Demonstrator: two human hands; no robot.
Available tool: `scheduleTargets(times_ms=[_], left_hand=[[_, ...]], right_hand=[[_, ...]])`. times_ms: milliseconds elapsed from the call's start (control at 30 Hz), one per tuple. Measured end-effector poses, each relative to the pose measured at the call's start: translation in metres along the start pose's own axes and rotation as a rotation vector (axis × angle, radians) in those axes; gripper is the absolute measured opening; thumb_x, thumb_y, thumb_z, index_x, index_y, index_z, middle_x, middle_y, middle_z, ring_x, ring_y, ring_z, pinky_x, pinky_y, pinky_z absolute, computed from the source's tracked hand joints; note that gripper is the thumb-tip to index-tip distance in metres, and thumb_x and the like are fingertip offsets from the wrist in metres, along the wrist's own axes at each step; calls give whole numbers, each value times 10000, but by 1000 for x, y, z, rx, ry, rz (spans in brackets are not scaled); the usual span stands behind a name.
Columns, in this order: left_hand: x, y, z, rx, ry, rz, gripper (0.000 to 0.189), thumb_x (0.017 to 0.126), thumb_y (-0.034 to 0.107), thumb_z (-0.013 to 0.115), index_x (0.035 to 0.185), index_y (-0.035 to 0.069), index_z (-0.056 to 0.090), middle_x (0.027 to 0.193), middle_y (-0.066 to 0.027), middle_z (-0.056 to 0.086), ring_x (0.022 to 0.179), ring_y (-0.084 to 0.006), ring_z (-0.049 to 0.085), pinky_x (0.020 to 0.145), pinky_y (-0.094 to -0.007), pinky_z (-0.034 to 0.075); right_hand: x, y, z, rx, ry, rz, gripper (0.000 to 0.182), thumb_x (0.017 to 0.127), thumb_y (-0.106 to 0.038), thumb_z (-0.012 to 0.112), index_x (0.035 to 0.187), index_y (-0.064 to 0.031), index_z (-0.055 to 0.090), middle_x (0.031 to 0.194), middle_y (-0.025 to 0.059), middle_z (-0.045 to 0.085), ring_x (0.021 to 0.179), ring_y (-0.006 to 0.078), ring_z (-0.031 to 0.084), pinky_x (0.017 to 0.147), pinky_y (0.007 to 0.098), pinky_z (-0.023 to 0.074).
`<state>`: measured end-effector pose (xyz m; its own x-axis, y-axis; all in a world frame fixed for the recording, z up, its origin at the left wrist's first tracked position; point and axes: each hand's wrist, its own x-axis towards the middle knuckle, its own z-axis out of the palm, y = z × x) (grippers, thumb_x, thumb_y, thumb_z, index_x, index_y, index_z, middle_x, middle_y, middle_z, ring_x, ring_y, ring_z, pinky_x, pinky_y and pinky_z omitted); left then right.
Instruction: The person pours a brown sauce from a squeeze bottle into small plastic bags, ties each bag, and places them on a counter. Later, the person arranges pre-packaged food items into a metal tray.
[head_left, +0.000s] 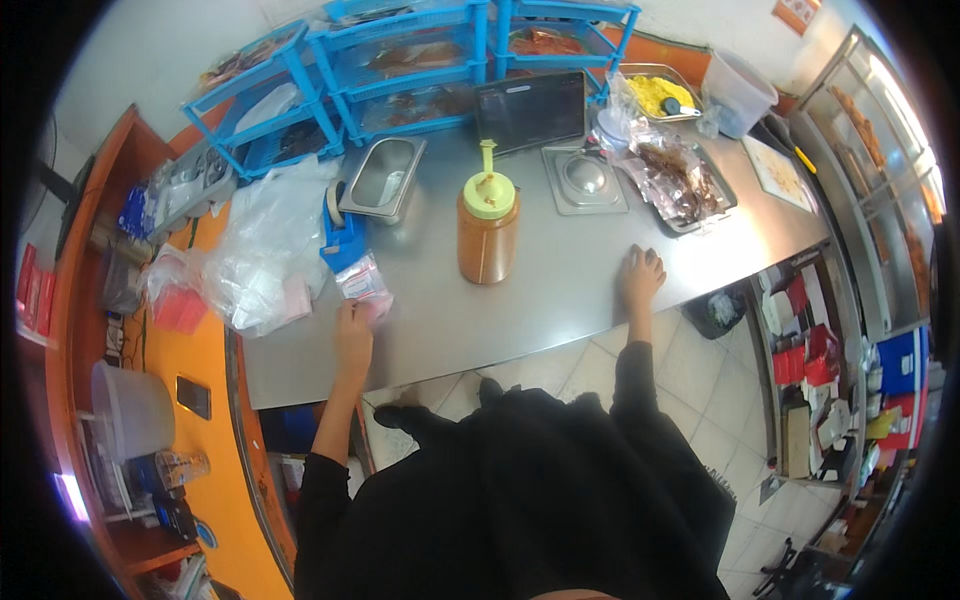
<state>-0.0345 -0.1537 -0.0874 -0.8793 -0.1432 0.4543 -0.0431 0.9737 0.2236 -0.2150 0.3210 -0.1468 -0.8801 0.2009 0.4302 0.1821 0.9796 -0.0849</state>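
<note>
My left hand (355, 330) is on the lower edge of a small clear plastic packet (361, 279) with pink and white contents, just below a blue tape dispenser (343, 236). My right hand (643, 276) rests on the steel table (555, 300) near its front edge, fingers partly curled; nothing shows in it. Between the hands, farther back, stands an upright squeeze bottle (487, 232) of brown sauce with a yellow-green lid. Behind the dispenser is a steel food pan (384, 180). A steel pan lid (585, 180) lies right of the bottle.
Clear plastic bags (262, 247) cover the table's left side. Blue tiered racks (405, 67) and a dark tablet (531, 112) stand at the back. At the right are a tray with dark food on foil (679, 176), a tray of yellow food (660, 94) and a white cutting board (778, 174).
</note>
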Motion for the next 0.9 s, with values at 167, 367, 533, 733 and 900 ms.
scheduleTargets(times_ms=[167, 367, 533, 733, 900], left_hand=[[12, 16, -16, 20, -12, 120, 138, 690, 48, 576, 824, 14, 580, 919, -95, 514, 832, -274, 492, 714, -378, 417], [19, 11, -7, 117, -68, 135, 98, 670, 98, 629, 738, 33, 598, 908, -88, 503, 817, -271, 470, 700, -376, 386], [23, 34, -29, -256, -30, 37, 99, 706, 124, 642, 729, 38, 599, 830, -81, 558, 754, -262, 517, 671, -357, 402], [32, 120, -73, -789, -252, -7, 157, 715, 112, 672, 830, 23, 615, 744, -64, 611, 664, -184, 590, 619, -278, 453], [46, 160, -87, -901, -172, 43, 189, 740, 53, 647, 915, 7, 595, 791, -62, 617, 700, -123, 586, 658, -259, 472]], right_hand=[[-2, -6, -25, 51, 105, -28, 301, 824, -267, 463, 1070, -110, 536, 1088, 140, 519, 1046, 312, 453, 877, 490, 316], [1, -4, -23, 107, 74, 37, 268, 802, -289, 505, 1031, -166, 572, 1117, 111, 506, 1080, 288, 430, 919, 472, 274], [-3, -9, -35, 312, 157, 21, 228, 756, -230, 589, 964, -138, 608, 1060, 101, 541, 1019, 275, 479, 899, 403, 320], [-53, -112, -171, 1239, -436, -456, 509, 662, -210, 732, 1103, -59, 526, 1107, 120, 518, 958, 255, 508, 774, 337, 436], [-72, -157, -202, 1454, -984, -391, 236, 726, -115, 689, 913, -34, 570, 719, 16, 565, 571, 102, 520, 513, 238, 426]])
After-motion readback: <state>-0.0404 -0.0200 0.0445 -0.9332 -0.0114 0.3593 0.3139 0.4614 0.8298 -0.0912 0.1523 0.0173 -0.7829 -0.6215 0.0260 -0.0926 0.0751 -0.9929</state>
